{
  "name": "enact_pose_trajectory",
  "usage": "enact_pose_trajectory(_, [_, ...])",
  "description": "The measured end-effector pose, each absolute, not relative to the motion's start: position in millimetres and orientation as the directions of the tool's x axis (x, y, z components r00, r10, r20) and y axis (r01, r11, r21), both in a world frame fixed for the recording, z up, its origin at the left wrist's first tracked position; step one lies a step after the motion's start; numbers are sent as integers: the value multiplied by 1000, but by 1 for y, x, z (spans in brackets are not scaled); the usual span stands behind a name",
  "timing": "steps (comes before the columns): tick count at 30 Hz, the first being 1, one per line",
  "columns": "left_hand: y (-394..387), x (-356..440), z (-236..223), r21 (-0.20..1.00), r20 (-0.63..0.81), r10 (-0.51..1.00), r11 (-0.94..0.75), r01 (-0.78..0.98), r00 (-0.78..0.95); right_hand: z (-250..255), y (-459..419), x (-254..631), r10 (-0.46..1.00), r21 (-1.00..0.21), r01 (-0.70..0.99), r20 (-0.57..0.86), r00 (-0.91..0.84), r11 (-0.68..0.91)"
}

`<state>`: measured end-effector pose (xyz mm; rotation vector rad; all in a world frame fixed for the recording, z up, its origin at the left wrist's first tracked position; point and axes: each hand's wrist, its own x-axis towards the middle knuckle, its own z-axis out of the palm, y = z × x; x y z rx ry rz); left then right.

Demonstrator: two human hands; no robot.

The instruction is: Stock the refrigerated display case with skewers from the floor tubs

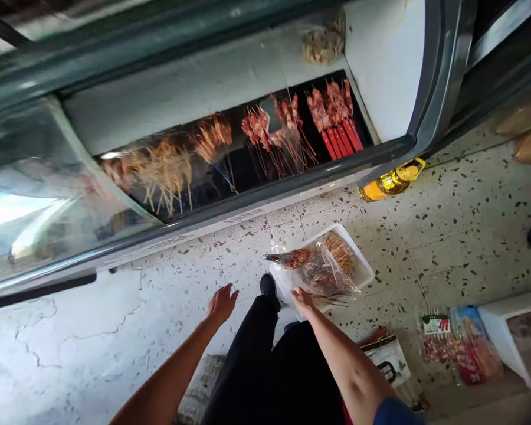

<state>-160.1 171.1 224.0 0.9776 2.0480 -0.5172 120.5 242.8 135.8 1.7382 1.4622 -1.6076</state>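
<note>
My right hand (301,298) grips the near edge of a white tray (363,268) that carries skewers wrapped in clear plastic (323,265), held above the speckled floor. My left hand (222,303) hovers to the left of my raised knee in black trousers (265,354), fingers loosely apart and holding nothing. In front of me stands a glass-topped freezer chest (230,153) with rows of raw meat skewers inside, some with red sticks at the right.
A yellow oil bottle (392,182) lies on the floor by the freezer's corner. Packs of skewers (458,345) and a white box (513,330) sit at the right. A printed bag (387,357) lies near my right arm.
</note>
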Motion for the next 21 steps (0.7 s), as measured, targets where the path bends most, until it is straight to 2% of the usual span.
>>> enact_pose_trajectory(5, [260, -116, 140, 149, -734, 678, 225, 963, -45, 57, 230, 67, 533, -365, 863, -835, -137, -350])
enact_pose_trajectory(8, [302, -91, 93, 182, -789, 608, 98, 978, 86, 28, 225, 60, 537, -278, 926, -837, -104, -254])
enact_pose_trajectory(10, [322, -81, 64, 150, -860, 505, 103, 983, 78, 19, 222, 65, 554, -280, 950, -817, -162, -135])
enact_pose_trajectory(13, [339, -74, 33, 86, -935, 354, 143, 986, 30, 19, 213, 80, 622, -363, 931, -737, -264, -35])
enact_pose_trajectory(18, [344, -72, 19, 84, -996, 14, 312, 946, 84, 38, 177, 106, 617, -450, 891, -716, -325, -53])
enact_pose_trajectory(21, [338, -67, 23, 71, -984, -117, 436, 897, 134, 43, 157, 114, 532, -512, 858, -740, -412, -48])
